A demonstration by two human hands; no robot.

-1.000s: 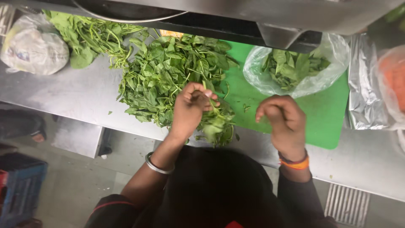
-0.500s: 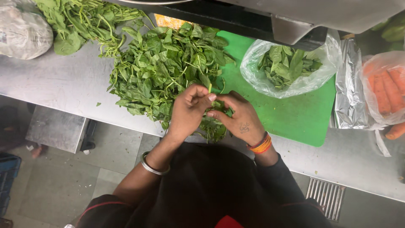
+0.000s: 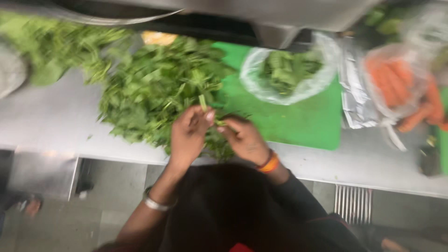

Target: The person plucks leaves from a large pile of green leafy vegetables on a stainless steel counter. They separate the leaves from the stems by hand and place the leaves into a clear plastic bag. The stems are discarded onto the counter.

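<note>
Steel counter [image 3: 56, 126] carrying big pile of leafy greens [image 3: 158, 88], overlapping green cutting board [image 3: 303, 121]. Left hand [image 3: 189, 135] and right hand [image 3: 242, 137] meeting at pile's near edge, both pinching one green sprig [image 3: 212, 116].

Green leafy sprig [image 3: 205, 105] upright, pinched above the herb heap [image 3: 158, 88].

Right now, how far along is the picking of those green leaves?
Done: a clear plastic bag on the green cutting board already holds some picked leaves. In hand: the left hand and right hand meet over one green sprig, fingers pinching it. Left: a large heap of leafy green stems on the steel counter is unpicked, so most of the work remains.
</note>
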